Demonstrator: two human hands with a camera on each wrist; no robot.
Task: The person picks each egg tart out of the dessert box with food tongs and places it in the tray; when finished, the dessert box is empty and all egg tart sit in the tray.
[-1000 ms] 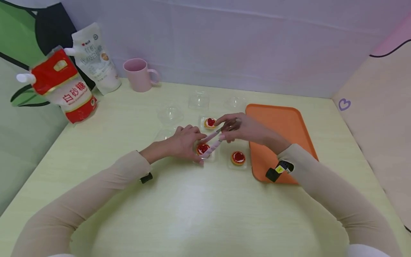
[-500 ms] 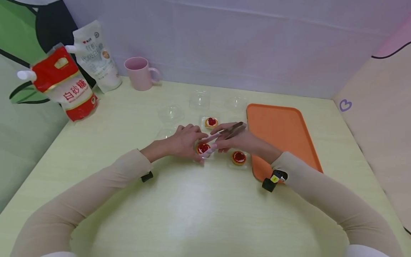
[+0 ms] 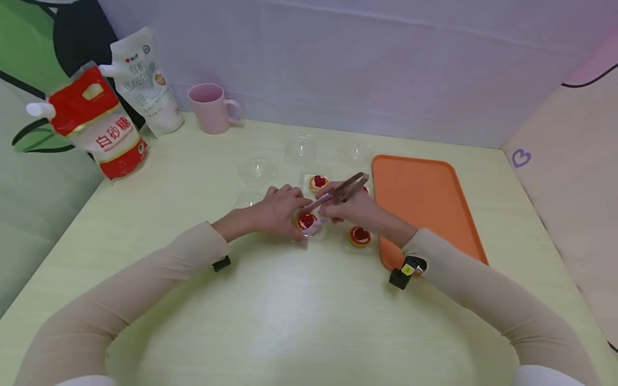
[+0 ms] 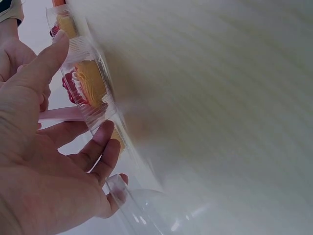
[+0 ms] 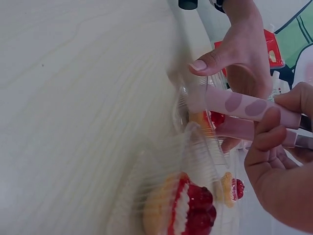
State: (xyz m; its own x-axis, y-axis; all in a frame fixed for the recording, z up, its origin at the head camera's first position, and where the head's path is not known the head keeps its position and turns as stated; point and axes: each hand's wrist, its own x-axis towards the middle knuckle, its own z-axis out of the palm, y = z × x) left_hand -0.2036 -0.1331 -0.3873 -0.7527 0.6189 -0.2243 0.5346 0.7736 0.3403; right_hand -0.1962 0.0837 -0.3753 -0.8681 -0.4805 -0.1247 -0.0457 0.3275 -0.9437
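Observation:
My left hand (image 3: 280, 212) holds a clear plastic box (image 4: 80, 49), thumb on the near side and fingers on the far side. In it sits a fruit tart (image 3: 306, 221) with red topping and white cream. My right hand (image 3: 354, 209) grips metal tongs (image 3: 351, 186) with pink, spotted tips (image 5: 239, 104). The tips reach down to either side of this tart. Right of it, another boxed tart (image 3: 359, 236) stands near my right wrist. A third tart (image 3: 318, 182) lies behind, and one more (image 3: 365, 190) is mostly hidden by my right hand.
An orange tray (image 3: 420, 187) lies at the right, under my right forearm in the head view. Clear domed lids (image 3: 257, 169) are spread behind the tarts. A pink mug (image 3: 212, 110), a red sugar bag (image 3: 96, 123) and a white pouch (image 3: 145, 80) stand at the back left.
My right hand has shifted left and toward me, and the tongs' tips sit lower around the tart. The tart behind my right hand now partly shows. My left hand has stayed in place.

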